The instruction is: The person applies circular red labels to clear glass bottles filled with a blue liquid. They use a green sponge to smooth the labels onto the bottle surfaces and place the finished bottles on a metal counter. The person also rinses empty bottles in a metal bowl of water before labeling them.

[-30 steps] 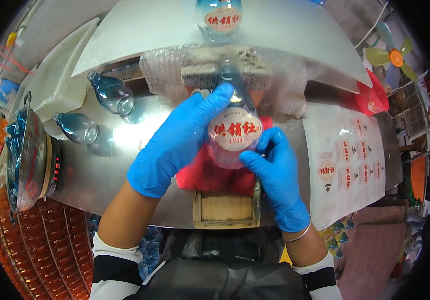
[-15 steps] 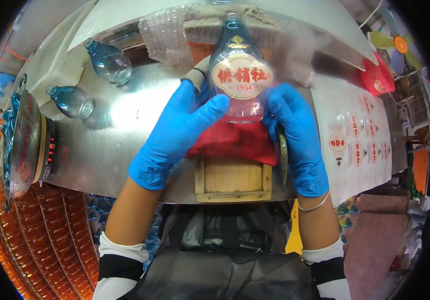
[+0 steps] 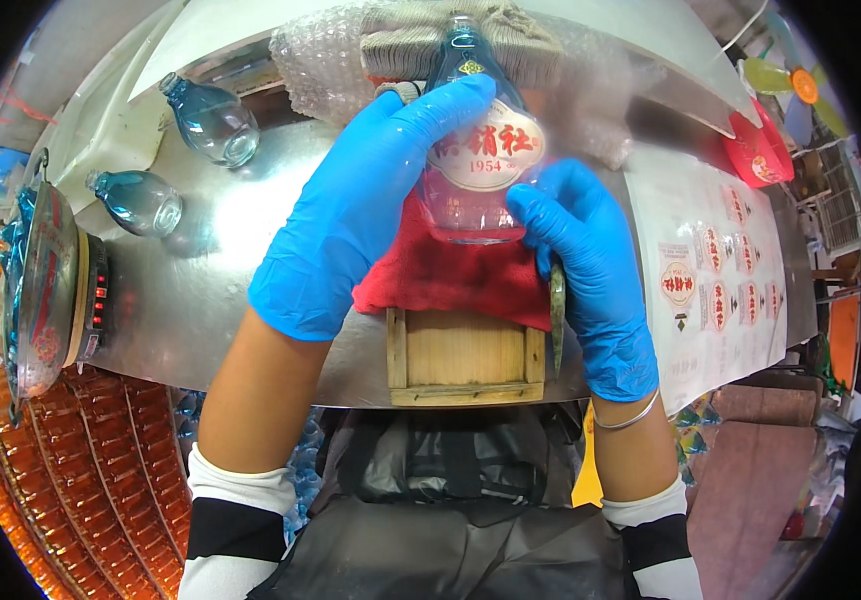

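A clear, bluish glass bottle (image 3: 471,218) lies with its neck pointing away from me, on a red cloth (image 3: 396,268) draped over a wooden stand (image 3: 466,352). Its face carries a cream label (image 3: 496,168) with red print. My left hand (image 3: 346,205), in a blue glove, grips the bottle from the left; the thumb lies across its upper front, partly over the label, and the fingers are hidden. My right hand (image 3: 586,255), also gloved, is closed around a thin, flat greenish strip (image 3: 558,315), seen nearly edge-on. Its fingertips are beside the bottle's lower right side.
Two more bluish bottles (image 3: 213,125) (image 3: 139,203) rest on the metal table at left, near a pan-like vessel (image 3: 46,290) on a base with red lights. A decal sheet (image 3: 716,330) lies at right. Behind the bottle are folded grey cloths (image 3: 401,50) and bubble wrap (image 3: 321,65).
My left hand has moved up and right, its thumb now across the bottle's front and part of the label. My right hand has shifted slightly left, still holding the strip.
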Motion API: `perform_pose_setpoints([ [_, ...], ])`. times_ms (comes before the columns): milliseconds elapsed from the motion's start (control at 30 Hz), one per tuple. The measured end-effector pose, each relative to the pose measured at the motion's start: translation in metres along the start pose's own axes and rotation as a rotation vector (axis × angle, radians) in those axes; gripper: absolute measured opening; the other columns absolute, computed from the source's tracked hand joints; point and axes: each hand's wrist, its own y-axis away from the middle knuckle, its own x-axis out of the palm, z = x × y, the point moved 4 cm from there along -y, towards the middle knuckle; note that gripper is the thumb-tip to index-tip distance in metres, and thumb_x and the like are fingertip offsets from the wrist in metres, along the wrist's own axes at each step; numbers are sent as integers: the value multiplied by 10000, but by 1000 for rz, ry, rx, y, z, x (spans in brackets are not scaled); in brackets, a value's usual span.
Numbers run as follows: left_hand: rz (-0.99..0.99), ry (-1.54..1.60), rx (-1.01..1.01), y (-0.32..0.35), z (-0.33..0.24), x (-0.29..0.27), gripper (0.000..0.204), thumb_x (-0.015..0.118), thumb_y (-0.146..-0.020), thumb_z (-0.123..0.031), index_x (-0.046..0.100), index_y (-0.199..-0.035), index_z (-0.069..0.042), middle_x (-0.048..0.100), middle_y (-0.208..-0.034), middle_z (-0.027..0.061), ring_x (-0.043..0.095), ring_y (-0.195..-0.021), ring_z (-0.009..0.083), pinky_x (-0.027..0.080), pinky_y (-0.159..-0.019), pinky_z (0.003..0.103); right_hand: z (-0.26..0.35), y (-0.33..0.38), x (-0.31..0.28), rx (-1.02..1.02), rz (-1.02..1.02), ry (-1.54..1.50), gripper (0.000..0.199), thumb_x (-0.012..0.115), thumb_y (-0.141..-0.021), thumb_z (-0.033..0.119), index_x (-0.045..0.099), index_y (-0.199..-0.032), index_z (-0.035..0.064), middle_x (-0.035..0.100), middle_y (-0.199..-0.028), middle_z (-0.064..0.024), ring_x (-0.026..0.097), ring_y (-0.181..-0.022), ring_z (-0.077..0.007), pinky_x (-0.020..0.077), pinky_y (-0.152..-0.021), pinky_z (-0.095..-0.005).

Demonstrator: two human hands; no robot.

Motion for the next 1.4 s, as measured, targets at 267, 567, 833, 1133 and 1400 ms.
perform_pose_setpoints([
  [267,129,-144,20,11,1,-12,551,605,-850,-329,444,-1247,17,564,-1128,87,535,-1027,149,421,-903,276,2,1,-2,-3,28,-44,212,741,-745,147,546,-798,80,522,-717,35,471,-661,-40,399,-604,-184],
  [567,211,-95,75,33,11,-18,760,649,-805,-97,181,-1393,14,370,-1345,119,386,-1221,197,343,-1014,319,-1,-3,-6,-68,78,0,172,719,-764,146,565,-795,76,532,-684,36,475,-614,-39,391,-570,-181],
  [833,185,-95,70,35,13,-17,748,638,-810,-79,180,-1394,16,363,-1351,116,384,-1220,195,347,-1008,318,0,-5,-8,-19,104,8,171,707,-778,175,560,-759,90,514,-647,39,452,-583,-31,353,-525,-183],
  [1133,202,-117,88,32,12,-14,724,629,-811,-78,200,-1384,29,359,-1352,128,380,-1225,205,319,-1029,332,-18,-4,-20,228,-148,-373,304,610,-847,376,571,-871,75,486,-686,31,461,-596,-65,382,-526,-201],
  [1400,109,-147,97,36,15,-14,724,626,-803,-64,203,-1384,29,354,-1360,131,369,-1238,207,311,-1032,331,-2,48,-3,-254,-452,-142,215,641,-843,131,557,-996,7,590,-924,-30,539,-830,-85,458,-735,-230],
])
